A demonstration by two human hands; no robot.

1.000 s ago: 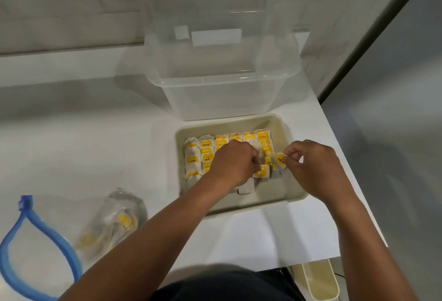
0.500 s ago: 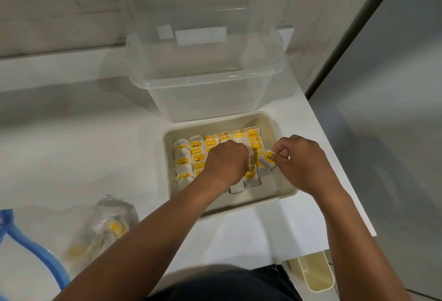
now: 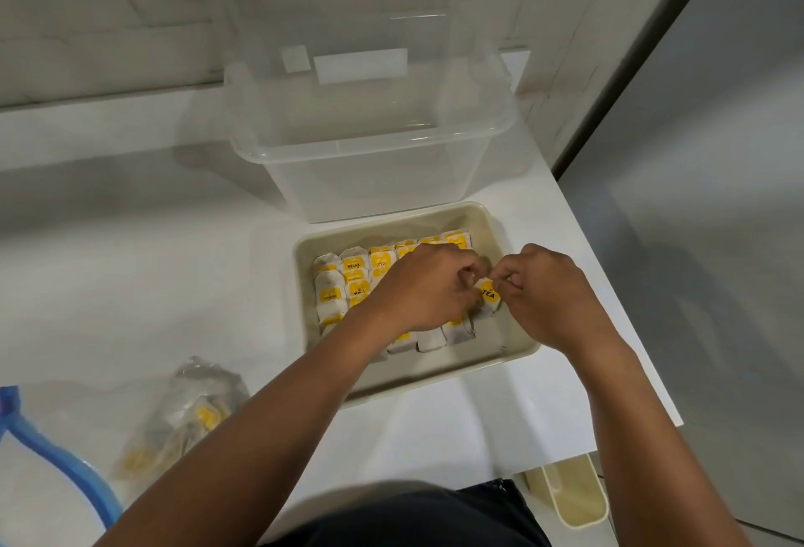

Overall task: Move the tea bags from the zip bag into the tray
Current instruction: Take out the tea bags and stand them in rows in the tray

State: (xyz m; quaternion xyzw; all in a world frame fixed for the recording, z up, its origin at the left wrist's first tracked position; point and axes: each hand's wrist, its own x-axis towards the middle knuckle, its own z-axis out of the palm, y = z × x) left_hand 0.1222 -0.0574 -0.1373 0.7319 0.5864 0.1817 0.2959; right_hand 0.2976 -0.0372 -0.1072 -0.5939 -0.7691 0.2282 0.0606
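Your left hand point(image 3: 424, 285) and right hand point(image 3: 546, 292) meet knuckles-up, fingers point(image 3: 507, 281) curled, both forearms reaching forward.

This looks like a home kitchen or pantry corner. A white counter point(image 3: 130, 251) runs along a wall of pale tiles point(image 3: 108, 3), ending at a tall grey panel point(image 3: 718, 198) on the right, perhaps a fridge or door. Household goods sit on the counter: a clear plastic storage tub point(image 3: 370, 146), a beige tray point(image 3: 513, 242) of packed tea bags point(image 3: 335, 290), and a zip bag point(image 3: 191, 407) with a blue seal.
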